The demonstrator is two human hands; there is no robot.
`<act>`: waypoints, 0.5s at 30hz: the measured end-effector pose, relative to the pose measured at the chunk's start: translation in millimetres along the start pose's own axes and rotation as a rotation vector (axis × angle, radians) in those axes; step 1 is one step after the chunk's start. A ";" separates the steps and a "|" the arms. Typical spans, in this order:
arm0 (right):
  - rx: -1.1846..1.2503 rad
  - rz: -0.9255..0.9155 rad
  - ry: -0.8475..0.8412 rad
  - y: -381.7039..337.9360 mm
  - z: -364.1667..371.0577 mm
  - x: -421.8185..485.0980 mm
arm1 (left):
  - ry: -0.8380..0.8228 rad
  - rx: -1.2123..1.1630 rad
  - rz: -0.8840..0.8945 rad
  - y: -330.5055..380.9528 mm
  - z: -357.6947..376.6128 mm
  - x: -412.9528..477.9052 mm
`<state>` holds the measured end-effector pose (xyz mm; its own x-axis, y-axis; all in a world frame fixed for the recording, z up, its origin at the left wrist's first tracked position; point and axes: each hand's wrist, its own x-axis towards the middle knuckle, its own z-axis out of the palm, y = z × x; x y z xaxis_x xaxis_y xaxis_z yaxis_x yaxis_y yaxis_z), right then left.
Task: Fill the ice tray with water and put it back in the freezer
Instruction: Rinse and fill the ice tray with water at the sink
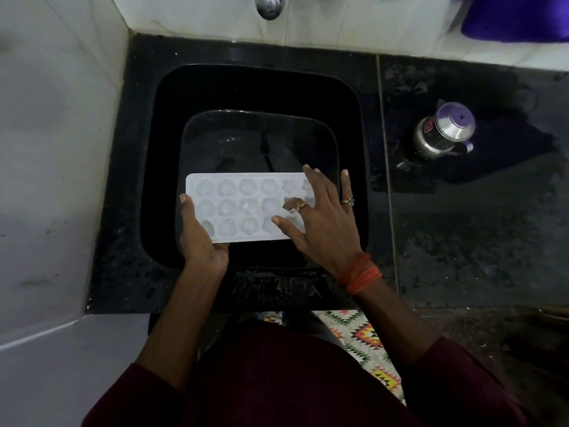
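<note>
**Over the sink, the tray lies crosswise, short of the tap**

Across the near half of the sink [154, 155], a black basin sunk in a black counter [462, 229], the white ice tray [243, 208] is held above the bowl. Its long axis runs left to right, parallel to the sink's near rim. The tap [269, 6] sits beyond the sink's far rim, roughly on the sink's centre line and well apart from the tray. A steel jug [443, 131] stands on the counter to the right of the sink and plays no part.

The left hand [200, 238] carries the tray at the end toward the sink's left wall. Its thumb [184, 202] lies over the top edge and its palm is under the near corner, so this is a pinching grip. The fingers beneath are hidden. The right hand [323, 217] lies on top of the end toward the sink's right wall, fingers [312, 180] spread and nearly straight. It rests on the cells rather than closing on anything.

Whether the cells hold water cannot be told; they look pale and glossy, no more.

The spout lies straight away from both hands, toward the sink's far rim — across the tray's short axis, not along it. My reading is that filling would mean sliding the tray forward, kept level. The left hand would do the carrying, and the right would first need a real hold on its end — for now it only steadies.
</note>
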<state>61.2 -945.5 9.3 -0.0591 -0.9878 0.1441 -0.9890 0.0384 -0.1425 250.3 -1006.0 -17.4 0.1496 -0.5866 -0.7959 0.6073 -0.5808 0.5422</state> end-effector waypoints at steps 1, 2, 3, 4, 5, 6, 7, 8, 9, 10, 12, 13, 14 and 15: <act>-0.004 0.005 -0.015 0.1 0.1 0.5 | 0.003 -0.001 0.001 0.1 -0.5 0.6; -0.009 0.011 -0.031 0.3 0.0 0.8 | 0.004 -0.003 0.000 -0.1 -0.5 1.0; -0.016 0.015 -0.047 0.6 -0.2 1.0 | 0.002 -0.004 -0.002 -0.2 -0.6 1.2; -0.024 0.018 -0.057 1.0 -0.5 1.2 | 0.000 -0.003 -0.004 -0.4 -0.6 1.3; -0.032 0.020 -0.061 1.2 -0.9 1.3 | 0.000 -0.003 -0.006 -0.6 -0.3 1.5; -0.038 0.024 -0.060 1.2 -1.5 1.2 | 0.002 -0.003 -0.009 -0.8 -0.1 1.5; -0.040 0.028 -0.059 1.2 -2.1 1.1 | 0.002 -0.002 -0.011 -0.9 0.5 1.4; -0.040 0.032 -0.058 1.1 -2.5 1.0 | 0.000 -0.001 -0.014 -1.2 1.0 1.1; -0.040 0.034 -0.058 0.7 -2.9 0.8 | -0.002 -0.001 -0.015 -1.4 1.5 0.9; -0.038 0.033 -0.058 0.1 -3.1 0.5 | -0.004 0.000 -0.014 -1.6 1.7 0.9; -0.037 0.028 -0.053 -1.3 -3.4 0.2 | -0.007 0.001 -0.014 -1.5 1.5 0.7; -0.037 0.027 -0.052 -1.9 -3.4 0.5 | -0.010 0.003 -0.015 -1.1 1.3 0.8; -0.036 0.026 -0.052 -2.2 -3.8 0.8 | -0.015 0.006 -0.016 -0.9 1.1 1.0; -0.032 0.025 -0.051 -2.5 -3.7 1.0 | -0.019 0.008 -0.016 -0.8 1.1 1.1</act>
<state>63.2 -946.0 13.5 -0.0779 -0.9928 0.0909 -0.9912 0.0674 -0.1138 249.1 -1006.9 -18.4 0.1254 -0.5876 -0.7994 0.6032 -0.5946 0.5317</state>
